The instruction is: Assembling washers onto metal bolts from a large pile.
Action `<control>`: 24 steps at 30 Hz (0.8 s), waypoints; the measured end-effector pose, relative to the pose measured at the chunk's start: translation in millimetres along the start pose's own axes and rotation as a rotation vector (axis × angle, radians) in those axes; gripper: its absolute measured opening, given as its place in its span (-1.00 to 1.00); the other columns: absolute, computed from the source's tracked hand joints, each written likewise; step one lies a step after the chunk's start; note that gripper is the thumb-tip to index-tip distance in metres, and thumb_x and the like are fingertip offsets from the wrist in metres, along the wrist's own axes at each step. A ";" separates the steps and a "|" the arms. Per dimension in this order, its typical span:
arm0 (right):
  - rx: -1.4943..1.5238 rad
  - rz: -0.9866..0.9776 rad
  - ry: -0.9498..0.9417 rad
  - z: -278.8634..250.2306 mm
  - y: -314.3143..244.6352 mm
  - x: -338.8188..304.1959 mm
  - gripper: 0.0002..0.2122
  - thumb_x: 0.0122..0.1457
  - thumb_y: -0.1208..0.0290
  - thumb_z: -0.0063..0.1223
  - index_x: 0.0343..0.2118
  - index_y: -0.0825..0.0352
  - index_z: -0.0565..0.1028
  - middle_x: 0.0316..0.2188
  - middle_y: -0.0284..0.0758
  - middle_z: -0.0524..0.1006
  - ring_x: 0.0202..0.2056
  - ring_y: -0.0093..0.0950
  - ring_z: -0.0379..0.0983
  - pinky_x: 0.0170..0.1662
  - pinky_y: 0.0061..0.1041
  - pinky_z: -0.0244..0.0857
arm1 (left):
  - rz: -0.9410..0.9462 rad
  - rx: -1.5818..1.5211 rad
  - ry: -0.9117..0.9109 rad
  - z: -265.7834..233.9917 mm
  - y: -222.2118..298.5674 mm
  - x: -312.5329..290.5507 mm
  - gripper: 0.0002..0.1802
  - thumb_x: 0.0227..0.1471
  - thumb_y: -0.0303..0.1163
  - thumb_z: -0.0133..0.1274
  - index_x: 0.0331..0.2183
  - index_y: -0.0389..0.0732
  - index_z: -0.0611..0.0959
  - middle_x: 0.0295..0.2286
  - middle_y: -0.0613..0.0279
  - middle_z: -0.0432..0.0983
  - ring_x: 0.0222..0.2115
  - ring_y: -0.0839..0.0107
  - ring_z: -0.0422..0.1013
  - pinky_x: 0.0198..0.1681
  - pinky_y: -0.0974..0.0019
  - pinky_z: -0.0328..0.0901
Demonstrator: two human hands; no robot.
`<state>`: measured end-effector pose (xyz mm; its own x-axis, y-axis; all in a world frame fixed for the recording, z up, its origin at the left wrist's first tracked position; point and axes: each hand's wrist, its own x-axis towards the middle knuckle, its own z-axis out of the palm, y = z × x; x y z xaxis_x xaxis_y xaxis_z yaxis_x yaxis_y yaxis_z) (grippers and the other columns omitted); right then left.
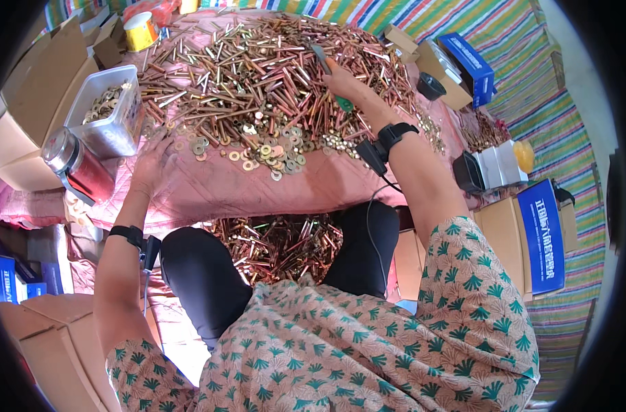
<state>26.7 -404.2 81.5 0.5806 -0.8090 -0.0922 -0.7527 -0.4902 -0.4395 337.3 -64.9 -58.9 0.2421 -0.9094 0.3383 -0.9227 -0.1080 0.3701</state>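
Observation:
A heap of coppery metal bolt sleeves (258,75) spreads over the pink cloth on the table. My right hand (344,84) reaches over the heap, closed round a flat-bladed tool (320,58) whose grey blade points away and whose green handle end shows below the palm. At the heap's near edge lie loose washers (275,152) and small pale nuts (339,144). My left hand (153,154) rests on the cloth, fingers stretched out, beside a clear plastic tub (126,130) with washers in it. It seems to hold nothing.
A red flask (86,172) stands left of my left hand, with an open carton (35,103) behind. A yellow-white tub (141,31) sits far left. On the right are a black cup (431,86) and blue-sided boxes (543,237). More metal pieces (278,247) lie between my knees.

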 end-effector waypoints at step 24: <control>0.114 0.004 0.099 -1.2 -16.7 -163.6 -0.44 0.17 0.41 -0.17 0.23 0.23 -0.02 -0.43 0.13 0.48 -0.38 0.03 0.44 -0.29 -0.10 0.28 | 0.025 -0.035 -0.005 -2.1 11.8 4.6 -0.52 -0.05 -0.36 0.05 -0.03 -0.22 0.45 0.09 0.04 0.22 0.09 0.01 0.15 0.16 0.12 0.07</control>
<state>-56.1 -264.1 105.0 0.5399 -0.8417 -0.0079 -0.7117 -0.4515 -0.5382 328.2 -69.4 -51.1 0.2173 -0.9137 0.3436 -0.9174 -0.0709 0.3917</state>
